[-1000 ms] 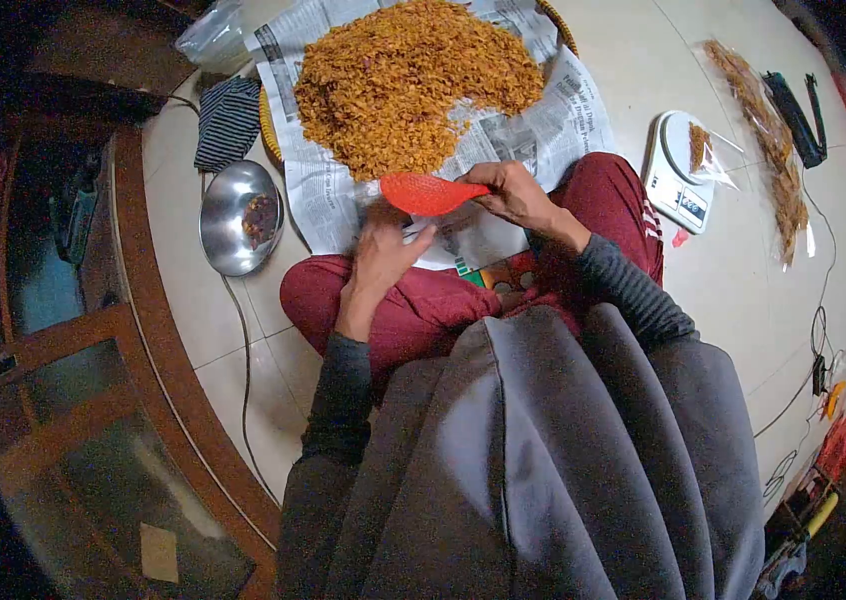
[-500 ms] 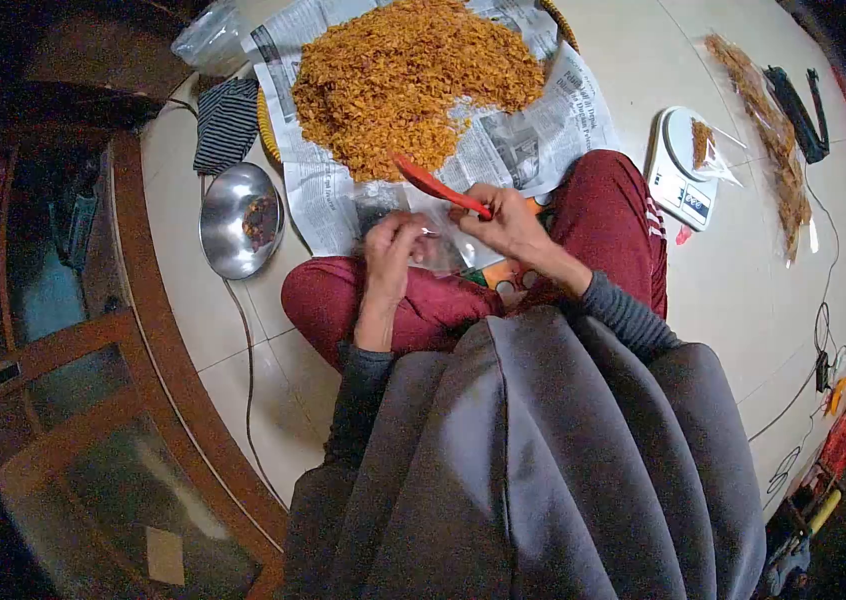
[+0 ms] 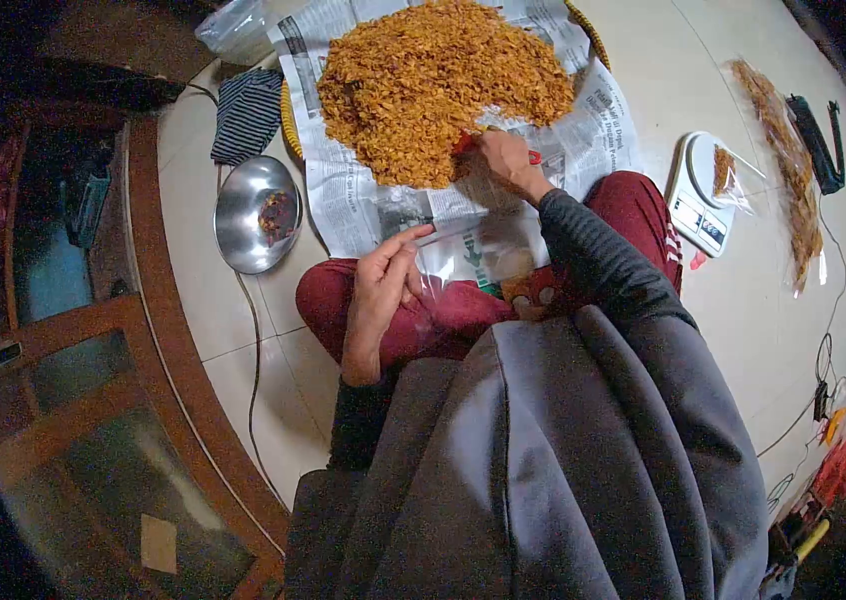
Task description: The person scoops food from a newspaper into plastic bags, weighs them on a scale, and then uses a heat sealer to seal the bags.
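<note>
Right hand (image 3: 505, 160), upper centre: gripped my red scoop (image 3: 535, 157) at flake heap (image 3: 433, 85). Left hand (image 3: 383, 283), centre: held clear plastic (image 3: 435, 282). Step, I judged: scooping; next needed a level lift.

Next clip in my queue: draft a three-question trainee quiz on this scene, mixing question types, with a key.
1. Which of the person's hands holds the red scoop?
2. True or false: the metal bowl beyond the left knee is empty.
3. Fill in: the orange-brown heap lies on sheets of ____.

Key:
1. The right hand.
2. False; it holds some dark pieces.
3. newspaper.
</note>
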A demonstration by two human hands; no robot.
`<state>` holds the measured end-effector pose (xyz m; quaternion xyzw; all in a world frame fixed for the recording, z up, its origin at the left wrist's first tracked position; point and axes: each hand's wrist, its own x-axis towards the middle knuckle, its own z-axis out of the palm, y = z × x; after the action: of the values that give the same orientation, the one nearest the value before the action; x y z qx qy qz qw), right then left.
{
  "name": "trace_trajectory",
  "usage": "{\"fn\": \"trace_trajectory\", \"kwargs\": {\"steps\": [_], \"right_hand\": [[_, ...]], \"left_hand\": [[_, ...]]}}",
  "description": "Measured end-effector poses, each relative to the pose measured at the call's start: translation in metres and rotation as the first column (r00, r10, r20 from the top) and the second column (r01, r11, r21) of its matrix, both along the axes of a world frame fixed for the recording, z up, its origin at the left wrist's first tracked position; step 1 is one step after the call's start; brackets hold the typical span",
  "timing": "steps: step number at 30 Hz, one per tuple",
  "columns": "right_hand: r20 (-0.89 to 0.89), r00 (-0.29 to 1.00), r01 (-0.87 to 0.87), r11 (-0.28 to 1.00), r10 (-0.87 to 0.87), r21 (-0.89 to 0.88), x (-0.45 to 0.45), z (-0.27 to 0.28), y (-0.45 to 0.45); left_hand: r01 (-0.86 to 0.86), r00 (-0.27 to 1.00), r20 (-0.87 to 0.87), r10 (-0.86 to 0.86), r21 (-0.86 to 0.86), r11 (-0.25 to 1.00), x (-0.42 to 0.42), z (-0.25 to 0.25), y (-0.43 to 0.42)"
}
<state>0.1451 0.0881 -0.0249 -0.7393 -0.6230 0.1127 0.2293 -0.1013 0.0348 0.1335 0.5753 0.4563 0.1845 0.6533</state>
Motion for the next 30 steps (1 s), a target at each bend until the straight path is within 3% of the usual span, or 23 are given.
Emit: {"fn": "trace_trajectory", "kwargs": {"steps": [3, 4, 6, 9, 11, 12, 13, 15, 16, 17, 19, 20, 23, 24, 27, 28, 30], "right_hand": [[-0.048, 0.992, 0.119, 0.993, -0.120, -0.014, 0.017, -0.011, -0.002], [-0.024, 0.993, 0.108, 0.987, -0.112, -0.122, 0.023, -0.007, -0.004], [-0.028, 0.997, 0.066, 0.997, -0.067, -0.025, 0.038, 0.000, -0.015], [-0.085, 0.996, 0.021, 0.998, -0.017, 0.052, 0.051, 0.025, -0.020], [-0.131, 0.991, 0.000, 0.997, 0.010, 0.077, 0.061, 0.040, -0.013], [-0.301, 0.954, -0.020, 0.994, -0.013, -0.105, 0.064, 0.067, -0.016], [-0.247, 0.969, -0.020, 0.999, 0.007, -0.049, 0.067, 0.071, -0.011], [-0.138, 0.990, -0.031, 0.998, 0.039, 0.062, 0.073, 0.076, -0.003], [-0.207, 0.974, -0.077, 0.995, 0.088, 0.064, 0.067, 0.099, -0.004], [-0.169, 0.978, -0.118, 0.992, 0.125, 0.050, 0.065, 0.114, -0.001], [-0.095, 0.977, -0.191, 0.982, 0.191, 0.013, 0.061, 0.138, 0.002], [-0.142, 0.950, -0.260, 0.955, 0.280, 0.143, 0.049, 0.160, -0.003], [0.274, 0.920, -0.328, 0.934, 0.281, 0.143, 0.039, 0.180, 0.003], [0.345, 0.893, -0.319, 0.947, 0.288, 0.035, 0.032, 0.187, -0.001], [0.630, 0.715, -0.518, 0.835, 0.303, 0.187, 0.016, 0.177, -0.005], [0.651, 0.680, -0.492, 0.869, 0.338, 0.063, 0.006, 0.185, -0.012], [0.635, 0.720, -0.426, 0.901, 0.282, 0.083, 0.007, 0.185, -0.017]], "left_hand": [[0.128, 0.936, -0.347, 0.060, 0.495, 0.859, -0.004, 0.008, 0.004], [0.132, 0.918, -0.385, 0.093, 0.520, 0.844, -0.006, 0.011, 0.007], [0.143, 0.878, -0.451, 0.160, 0.566, 0.812, -0.012, 0.015, 0.017], [-0.046, 0.949, -0.232, 0.215, 0.572, 0.819, -0.012, 0.008, 0.038], [-0.059, 0.937, -0.271, 0.219, 0.496, 0.867, 0.001, 0.018, 0.055], [-0.078, 0.931, -0.282, 0.231, 0.465, 0.882, 0.009, 0.013, 0.066], [-0.098, 0.925, -0.292, 0.243, 0.435, 0.895, 0.016, 0.008, 0.078], [-0.023, 0.932, -0.325, 0.159, 0.386, 0.922, 0.030, -0.010, 0.103], [0.060, 0.907, -0.407, 0.108, 0.379, 0.923, 0.039, -0.013, 0.113], [0.143, 0.872, -0.487, 0.057, 0.364, 0.921, 0.048, -0.016, 0.122], [0.140, 0.853, -0.518, 0.067, 0.350, 0.926, 0.064, -0.027, 0.133], [0.141, 0.843, -0.534, 0.068, 0.340, 0.930, 0.070, -0.025, 0.134], [0.162, 0.861, -0.505, 0.059, 0.384, 0.909, 0.079, -0.008, 0.133], [0.044, 0.913, -0.396, 0.098, 0.335, 0.941, 0.081, -0.010, 0.134], [-0.051, 0.947, -0.266, 0.178, 0.422, 0.905, 0.082, -0.022, 0.146], [-0.088, 0.958, -0.219, 0.188, 0.399, 0.913, 0.081, -0.017, 0.143], [-0.156, 0.970, -0.123, 0.209, 0.343, 0.926, 0.081, 0.000, 0.133]]}}
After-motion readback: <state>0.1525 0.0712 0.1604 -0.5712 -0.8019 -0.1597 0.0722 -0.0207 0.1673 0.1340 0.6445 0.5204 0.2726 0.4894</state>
